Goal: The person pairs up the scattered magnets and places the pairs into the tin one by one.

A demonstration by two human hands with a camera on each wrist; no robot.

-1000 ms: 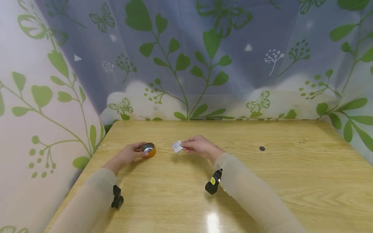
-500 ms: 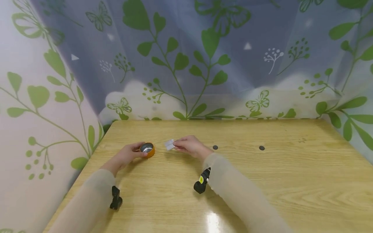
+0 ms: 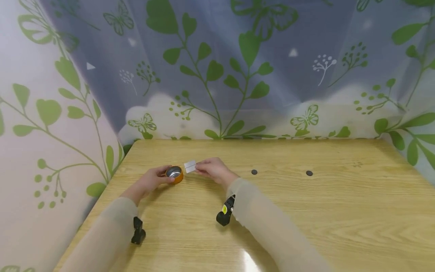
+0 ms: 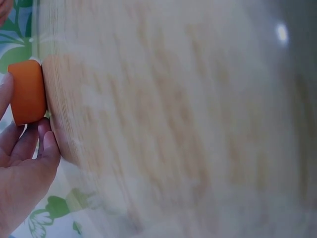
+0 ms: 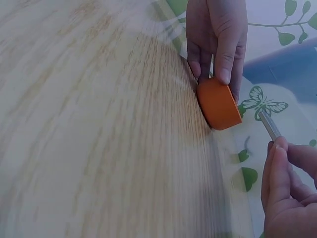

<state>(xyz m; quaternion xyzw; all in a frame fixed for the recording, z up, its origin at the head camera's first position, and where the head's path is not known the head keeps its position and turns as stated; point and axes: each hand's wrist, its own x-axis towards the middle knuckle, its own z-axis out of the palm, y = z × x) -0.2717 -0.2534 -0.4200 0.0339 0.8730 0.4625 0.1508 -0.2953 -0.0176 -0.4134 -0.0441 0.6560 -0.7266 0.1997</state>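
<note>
at wooden table [image 3: 340, 211], left hand [image 3: 150, 181] grips orange cup [image 3: 175, 174]; right hand [image 3: 215, 170] pinches flat white piece [image 3: 189, 166] just beside it.

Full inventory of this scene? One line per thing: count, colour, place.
cup: 1, orange outside, silvery inside, in left grip
flat piece: 1, pale grey, in right grip, just right of cup
discs: 2, dark grey, on table, right of right grip
table: 1, light wood, under the work
patterned backdrop: panel count unclear; blue, white, green; around table
wrist devices: 2, black, one per cuff
sleeves: 2, beige, forearms
left grip: 1, bare, on cup
right grip: 1, bare, pinching flat piece
</note>
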